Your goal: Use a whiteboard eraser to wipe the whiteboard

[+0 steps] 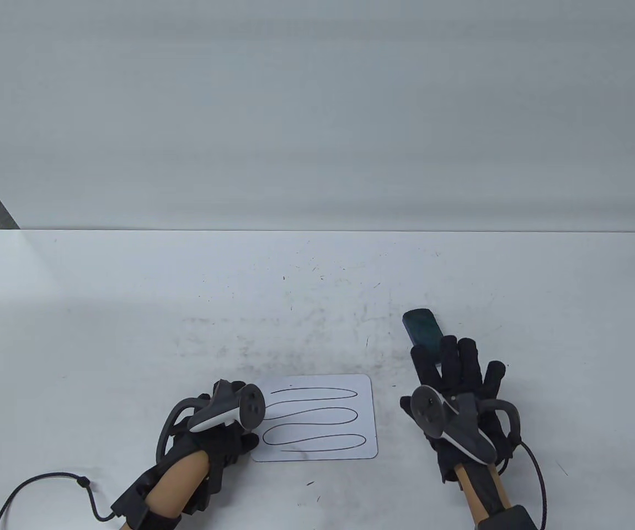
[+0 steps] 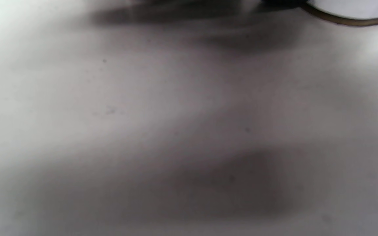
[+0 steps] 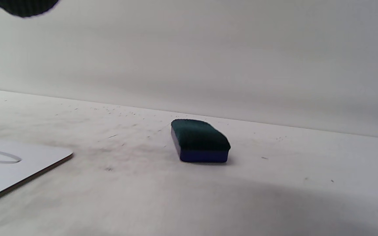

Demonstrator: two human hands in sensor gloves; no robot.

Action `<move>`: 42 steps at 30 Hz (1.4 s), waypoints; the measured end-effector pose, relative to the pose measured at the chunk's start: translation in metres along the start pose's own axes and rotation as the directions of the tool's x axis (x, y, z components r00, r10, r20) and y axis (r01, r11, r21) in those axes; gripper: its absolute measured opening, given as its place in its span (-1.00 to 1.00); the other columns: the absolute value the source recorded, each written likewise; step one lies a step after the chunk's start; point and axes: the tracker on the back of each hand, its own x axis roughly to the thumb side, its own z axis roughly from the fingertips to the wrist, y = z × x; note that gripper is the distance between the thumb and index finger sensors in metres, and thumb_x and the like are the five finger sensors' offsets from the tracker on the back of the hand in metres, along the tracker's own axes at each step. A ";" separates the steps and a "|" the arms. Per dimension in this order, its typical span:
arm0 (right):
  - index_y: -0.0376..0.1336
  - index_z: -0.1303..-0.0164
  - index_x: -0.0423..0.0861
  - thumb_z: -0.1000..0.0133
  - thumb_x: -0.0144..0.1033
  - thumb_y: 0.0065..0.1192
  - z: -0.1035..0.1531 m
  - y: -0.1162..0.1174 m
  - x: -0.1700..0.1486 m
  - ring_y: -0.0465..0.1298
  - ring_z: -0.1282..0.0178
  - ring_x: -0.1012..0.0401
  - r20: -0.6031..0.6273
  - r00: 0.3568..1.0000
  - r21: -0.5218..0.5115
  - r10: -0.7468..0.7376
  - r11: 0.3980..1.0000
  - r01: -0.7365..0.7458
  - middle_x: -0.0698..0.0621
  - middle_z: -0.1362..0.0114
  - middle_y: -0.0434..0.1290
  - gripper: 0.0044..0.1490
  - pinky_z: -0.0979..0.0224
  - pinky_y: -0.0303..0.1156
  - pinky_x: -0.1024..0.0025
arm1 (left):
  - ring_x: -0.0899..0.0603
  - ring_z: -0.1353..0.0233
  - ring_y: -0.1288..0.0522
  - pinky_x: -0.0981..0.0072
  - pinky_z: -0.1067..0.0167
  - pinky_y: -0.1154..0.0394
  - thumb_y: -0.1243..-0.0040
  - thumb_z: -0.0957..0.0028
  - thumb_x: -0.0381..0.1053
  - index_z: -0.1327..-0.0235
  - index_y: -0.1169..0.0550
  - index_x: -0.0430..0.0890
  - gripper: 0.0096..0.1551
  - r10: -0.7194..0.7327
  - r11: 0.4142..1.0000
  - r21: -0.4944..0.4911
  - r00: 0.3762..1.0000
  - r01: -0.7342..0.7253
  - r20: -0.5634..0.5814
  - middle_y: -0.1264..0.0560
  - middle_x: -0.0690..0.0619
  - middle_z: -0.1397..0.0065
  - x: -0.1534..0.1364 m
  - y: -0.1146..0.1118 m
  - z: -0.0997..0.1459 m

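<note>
A small whiteboard (image 1: 323, 417) with black looping lines lies flat near the table's front edge. Its corner also shows in the right wrist view (image 3: 18, 170), and its edge shows in the left wrist view (image 2: 349, 14). A dark green and blue eraser (image 1: 422, 329) lies on the table to the right of the board and beyond it. In the right wrist view the eraser (image 3: 199, 141) lies alone, untouched. My right hand (image 1: 441, 367) is spread open just short of the eraser, its fingertips over the near end. My left hand (image 1: 244, 440) rests at the board's left edge, its fingers mostly hidden under the tracker.
The white table (image 1: 129, 309) carries grey smudges and dark specks around the board. A white backdrop (image 1: 317, 110) rises behind the table's far edge. Glove cables trail off toward the front edge on both sides.
</note>
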 end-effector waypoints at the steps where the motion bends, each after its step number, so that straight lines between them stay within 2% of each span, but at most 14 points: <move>1: -0.30 -0.47 0.17 0.18 0.33 0.00 -0.012 -0.001 -0.004 -0.11 -0.65 -0.20 -0.030 1.000 0.005 -0.008 1.000 0.008 -0.15 -0.69 -0.18 0.11 -0.46 -0.08 -0.48 | -0.37 -0.66 0.40 -0.36 -0.54 0.21 0.19 0.04 0.21 -0.48 0.36 0.04 0.01 0.010 1.000 -0.004 1.000 -0.010 0.007 0.42 -0.08 -0.64 -0.001 0.000 -0.001; 4: -0.26 -0.49 0.09 0.18 0.32 0.03 -0.044 0.001 -0.016 -0.02 -0.63 -0.21 -0.121 0.992 0.009 -0.019 1.000 0.021 -0.17 -0.66 -0.11 0.13 -0.46 0.02 -0.41 | -0.37 -0.65 0.42 -0.36 -0.53 0.23 0.19 0.05 0.21 -0.46 0.37 0.04 0.01 0.023 1.000 -0.011 1.000 -0.023 0.015 0.44 -0.08 -0.63 -0.002 -0.001 -0.001; 6: -0.19 -0.49 -0.01 0.20 0.31 0.07 -0.064 0.011 -0.024 0.06 -0.59 -0.23 -0.200 0.979 0.032 -0.047 0.998 0.054 -0.19 -0.63 -0.03 0.15 -0.43 0.10 -0.36 | -0.38 -0.64 0.42 -0.36 -0.53 0.23 0.19 0.05 0.21 -0.47 0.37 0.04 0.02 0.023 1.000 -0.004 1.000 -0.023 0.020 0.44 -0.09 -0.63 -0.002 -0.001 0.000; 8: -0.12 -0.47 -0.10 0.24 0.34 0.09 -0.080 0.030 -0.033 0.11 -0.56 -0.25 -0.284 0.957 0.106 -0.067 0.989 0.101 -0.21 -0.60 0.02 0.20 -0.41 0.15 -0.33 | -0.37 -0.64 0.42 -0.36 -0.53 0.23 0.19 0.05 0.21 -0.47 0.38 0.03 0.02 0.028 1.000 -0.001 0.999 -0.028 0.025 0.45 -0.09 -0.62 -0.002 -0.001 0.000; 9: -0.11 -0.46 -0.13 0.26 0.36 0.11 -0.086 0.042 -0.037 0.11 -0.55 -0.26 -0.323 0.944 0.177 -0.068 0.976 0.130 -0.23 -0.59 0.03 0.23 -0.40 0.16 -0.32 | -0.37 -0.64 0.42 -0.36 -0.53 0.24 0.19 0.05 0.21 -0.47 0.37 0.04 0.01 0.032 0.999 -0.001 0.999 -0.032 0.028 0.45 -0.09 -0.62 -0.002 -0.002 0.000; 12: -0.14 -0.46 -0.21 0.30 0.44 0.10 -0.089 0.074 -0.046 0.10 -0.53 -0.29 -0.396 0.917 0.333 -0.044 0.924 0.188 -0.27 -0.58 0.01 0.34 -0.39 0.17 -0.32 | -0.37 -0.64 0.43 -0.36 -0.53 0.24 0.19 0.05 0.21 -0.46 0.38 0.04 0.02 0.034 0.999 -0.003 0.999 -0.034 0.031 0.45 -0.09 -0.62 -0.002 -0.002 0.000; 14: -0.17 -0.45 -0.24 0.32 0.47 0.11 -0.087 0.091 -0.049 0.10 -0.52 -0.30 -0.423 0.906 0.396 -0.024 0.895 0.208 -0.28 -0.56 0.00 0.38 -0.39 0.16 -0.32 | -0.37 -0.64 0.43 -0.36 -0.52 0.24 0.19 0.04 0.21 -0.46 0.38 0.04 0.02 0.036 0.999 -0.004 0.999 -0.036 0.032 0.45 -0.08 -0.62 -0.003 -0.003 -0.001; 17: -0.19 -0.44 -0.25 0.34 0.49 0.10 -0.084 0.108 -0.051 0.07 -0.51 -0.30 -0.447 0.894 0.409 -0.039 0.879 0.243 -0.29 -0.54 0.00 0.42 -0.40 0.12 -0.35 | -0.37 -0.63 0.44 -0.36 -0.52 0.25 0.19 0.05 0.21 -0.46 0.38 0.04 0.02 0.041 0.999 -0.007 0.999 -0.040 0.032 0.46 -0.08 -0.62 -0.003 -0.003 -0.001; 19: -0.21 -0.44 -0.26 0.33 0.48 0.12 -0.084 0.114 -0.048 -0.01 -0.52 -0.32 -0.456 0.888 0.419 -0.059 0.866 0.273 -0.31 -0.54 -0.07 0.43 -0.42 0.04 -0.38 | -0.37 -0.63 0.44 -0.36 -0.52 0.25 0.19 0.04 0.21 -0.46 0.39 0.04 0.02 0.042 0.999 -0.009 0.999 -0.041 0.032 0.46 -0.08 -0.62 -0.003 -0.003 -0.001; 20: -0.21 -0.44 -0.24 0.33 0.49 0.11 -0.086 0.113 -0.047 -0.02 -0.53 -0.30 -0.446 0.895 0.437 -0.024 0.867 0.241 -0.30 -0.55 -0.08 0.42 -0.43 0.04 -0.38 | -0.37 -0.63 0.44 -0.36 -0.52 0.26 0.19 0.04 0.21 -0.46 0.38 0.04 0.02 0.043 0.999 -0.011 0.999 -0.042 0.032 0.46 -0.08 -0.61 -0.003 -0.003 -0.001; 28: -0.08 -0.37 -0.20 0.24 0.30 0.19 -0.093 0.113 -0.049 -0.02 -0.52 -0.30 -0.494 0.863 0.383 -0.108 0.864 0.327 -0.29 -0.53 -0.07 0.18 -0.43 0.00 -0.39 | -0.36 -0.63 0.45 -0.36 -0.52 0.26 0.19 0.05 0.21 -0.45 0.39 0.05 0.02 0.046 0.999 -0.012 0.998 -0.046 0.034 0.46 -0.08 -0.61 -0.004 -0.003 -0.001; 35: -0.03 -0.33 -0.21 0.25 0.28 0.25 -0.093 0.111 -0.054 0.00 -0.51 -0.29 -0.505 0.850 0.344 -0.152 0.867 0.360 -0.27 -0.52 -0.03 0.16 -0.43 0.01 -0.39 | -0.37 -0.63 0.45 -0.36 -0.52 0.27 0.19 0.04 0.21 -0.45 0.39 0.05 0.02 0.049 0.999 -0.016 0.998 -0.048 0.035 0.47 -0.07 -0.61 -0.004 -0.003 -0.002; 42: 0.02 -0.28 -0.28 0.30 0.29 0.30 -0.082 0.089 -0.071 0.14 -0.47 -0.30 -0.460 0.818 0.126 -0.344 0.887 0.444 -0.28 -0.48 0.08 0.19 -0.37 0.14 -0.38 | -0.37 -0.63 0.45 -0.36 -0.52 0.26 0.19 0.04 0.21 -0.45 0.39 0.04 0.02 0.045 0.999 -0.016 0.998 -0.045 0.035 0.46 -0.08 -0.61 -0.004 -0.003 -0.002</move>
